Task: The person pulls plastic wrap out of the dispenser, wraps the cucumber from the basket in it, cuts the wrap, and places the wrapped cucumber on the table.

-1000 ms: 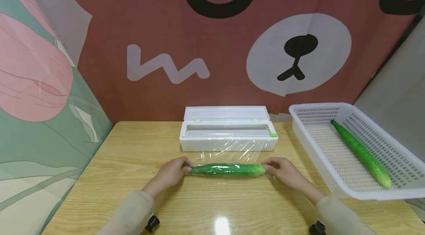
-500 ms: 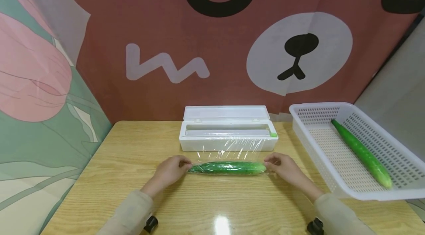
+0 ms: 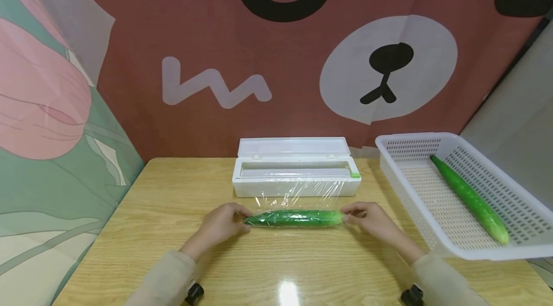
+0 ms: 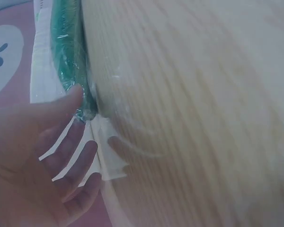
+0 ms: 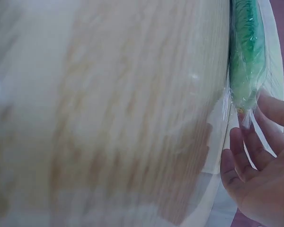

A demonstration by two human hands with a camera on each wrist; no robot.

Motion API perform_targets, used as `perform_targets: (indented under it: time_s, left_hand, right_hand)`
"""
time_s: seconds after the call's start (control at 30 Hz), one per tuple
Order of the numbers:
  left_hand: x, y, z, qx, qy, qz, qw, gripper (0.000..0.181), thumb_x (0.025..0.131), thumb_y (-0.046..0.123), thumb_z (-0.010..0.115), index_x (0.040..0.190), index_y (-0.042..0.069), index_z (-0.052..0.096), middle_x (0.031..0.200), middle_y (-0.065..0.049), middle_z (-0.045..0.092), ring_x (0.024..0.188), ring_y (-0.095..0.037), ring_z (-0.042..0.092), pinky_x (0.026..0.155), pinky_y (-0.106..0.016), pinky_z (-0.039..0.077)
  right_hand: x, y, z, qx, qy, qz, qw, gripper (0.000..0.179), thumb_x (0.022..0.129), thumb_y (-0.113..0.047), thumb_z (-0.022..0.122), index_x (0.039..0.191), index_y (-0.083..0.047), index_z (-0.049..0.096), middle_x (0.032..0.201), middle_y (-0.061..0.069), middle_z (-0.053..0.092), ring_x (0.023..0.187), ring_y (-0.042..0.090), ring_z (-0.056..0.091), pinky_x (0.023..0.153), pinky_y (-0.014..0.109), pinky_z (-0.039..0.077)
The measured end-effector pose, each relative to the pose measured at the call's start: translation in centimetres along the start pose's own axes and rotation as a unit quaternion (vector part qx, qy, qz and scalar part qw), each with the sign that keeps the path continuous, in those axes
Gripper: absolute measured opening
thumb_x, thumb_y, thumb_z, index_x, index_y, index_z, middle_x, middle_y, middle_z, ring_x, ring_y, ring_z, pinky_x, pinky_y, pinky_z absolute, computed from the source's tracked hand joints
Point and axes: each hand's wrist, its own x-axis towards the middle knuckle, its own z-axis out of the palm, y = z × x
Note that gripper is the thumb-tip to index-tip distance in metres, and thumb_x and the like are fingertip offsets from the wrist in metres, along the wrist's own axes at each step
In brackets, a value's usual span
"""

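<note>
We hold a long green cucumber [image 3: 295, 218] by both ends, low in the centre of the head view.
At its dark tapered end, left of centre, our left hand [image 3: 218, 224] pinches with thumb and forefinger, its other fingers [image 4: 80, 163] loosely bent and spread; at the paler end, right of centre, our right hand [image 3: 373, 219] pinches likewise. We see clear crinkled plastic film [image 3: 285, 201] around it, reaching up to an open white rectangular box [image 3: 246, 187] on the wood-grain table [image 3: 173, 190]. A second green cucumber [image 3: 471, 200] lies in a white perforated plastic basket [image 3: 484, 254], lower right.
</note>
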Motion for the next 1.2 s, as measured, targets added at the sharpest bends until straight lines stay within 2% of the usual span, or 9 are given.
perform_targets:
  time_s: [0.1,0.2,0.37,0.63,0.9,1.07,1.2]
  left_hand:
    - [0.2,0.1,0.2,0.011,0.002,0.005,0.9999,0.022,0.077,0.013,0.085,0.095,0.020,0.074,0.090,0.009,0.068,0.083,-0.012,0.061,0.078,-0.039,0.051]
    - [0.5,0.1,0.4,0.010,0.005,-0.009,0.9999,0.019,0.080,0.012,0.082,0.095,0.018,0.073,0.090,0.008,0.068,0.085,-0.013,0.063,0.080,-0.042,0.051]
    - [1.3,0.1,0.6,0.015,0.018,-0.033,0.9992,0.013,0.087,0.015,0.076,0.099,0.016,0.072,0.089,0.006,0.069,0.087,-0.016,0.065,0.082,-0.045,0.050]
    - [1.8,0.4,0.8,0.029,0.034,-0.045,0.9980,0.010,0.092,0.017,0.072,0.100,0.012,0.072,0.099,-0.003,0.072,0.097,-0.027,0.067,0.085,-0.049,0.051]
    - [2.0,0.5,0.9,0.029,0.036,-0.064,0.9969,0.004,0.092,0.018,0.072,0.095,0.017,0.074,0.094,0.002,0.071,0.092,-0.022,0.067,0.081,-0.046,0.050]
    - [1.8,0.6,0.6,0.027,0.026,-0.067,0.9970,0.008,0.092,0.019,0.072,0.098,0.016,0.075,0.092,0.003,0.071,0.089,-0.019,0.066,0.079,-0.045,0.051]
    - [1.5,0.6,0.3,0.031,0.025,-0.059,0.9975,0.013,0.093,0.019,0.071,0.104,0.015,0.076,0.097,0.000,0.072,0.092,-0.021,0.067,0.078,-0.045,0.053]
  right_hand:
    - [0.2,0.0,0.2,0.005,-0.006,-0.008,0.9999,0.025,0.085,-0.012,0.078,0.106,0.000,0.072,0.098,0.011,0.071,0.085,0.021,0.064,0.072,0.029,0.053]
    - [0.3,-0.1,0.3,0.003,-0.009,-0.011,0.9999,0.026,0.085,-0.011,0.078,0.107,0.001,0.071,0.098,0.011,0.071,0.085,0.021,0.064,0.072,0.029,0.053]
    - [0.8,-0.3,0.4,-0.015,0.012,-0.004,0.9998,0.022,0.090,-0.013,0.073,0.106,0.001,0.070,0.095,0.006,0.070,0.086,0.020,0.063,0.074,0.029,0.052]
    - [1.6,-0.2,0.7,-0.026,0.036,0.008,0.9990,0.020,0.095,-0.016,0.069,0.105,0.002,0.070,0.097,0.009,0.071,0.089,0.022,0.064,0.076,0.032,0.052]
    - [2.0,-0.1,0.7,-0.025,0.040,0.026,0.9985,0.019,0.095,-0.016,0.068,0.103,0.002,0.072,0.089,0.004,0.070,0.079,0.016,0.059,0.065,0.027,0.049]
    - [2.0,-0.2,0.7,-0.027,0.038,0.037,0.9982,0.022,0.095,-0.019,0.069,0.104,0.001,0.072,0.092,0.005,0.070,0.081,0.016,0.060,0.067,0.030,0.049]
    - [1.9,-0.1,0.5,-0.027,0.059,0.038,0.9971,0.023,0.094,-0.021,0.071,0.103,-0.001,0.073,0.095,0.007,0.071,0.083,0.018,0.063,0.068,0.031,0.050]
